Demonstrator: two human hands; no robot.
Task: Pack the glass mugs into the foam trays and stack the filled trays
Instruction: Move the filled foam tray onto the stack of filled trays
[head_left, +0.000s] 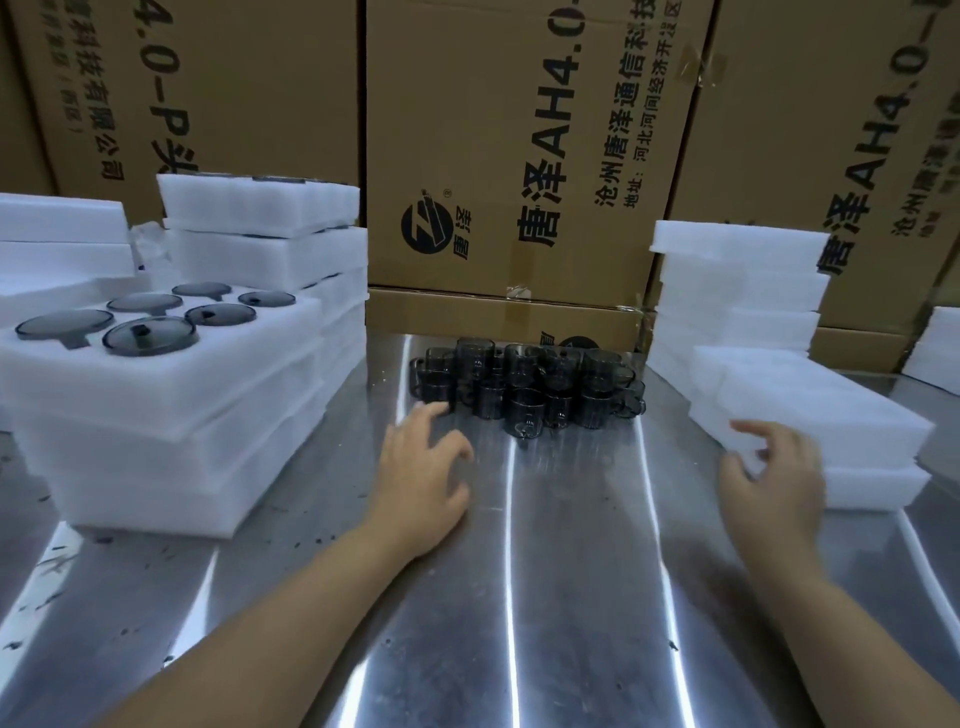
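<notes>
The current step looks like fetching a fresh tray: the top filled tray (234, 358) on the left stack already holds six mugs, set in two rows of three that run away from the person.

The right hand (769, 478) is at the near corner of the topmost empty foam tray (810, 400). Its grip is loosely open and motion-blurred, and no hold is visible. The tray lies flat, skewed on the one beneath, and its long axis is hard to read.

The left hand (421, 473) rests open on the steel surface (571, 571), just beside the loose glass mugs (530, 384). These stand upright, clustered and stacked at the back centre, with their handles mostly pointing right.

The next move probably calls for pinching the tray's edge and sliding it into the bare space before the mugs.
</notes>
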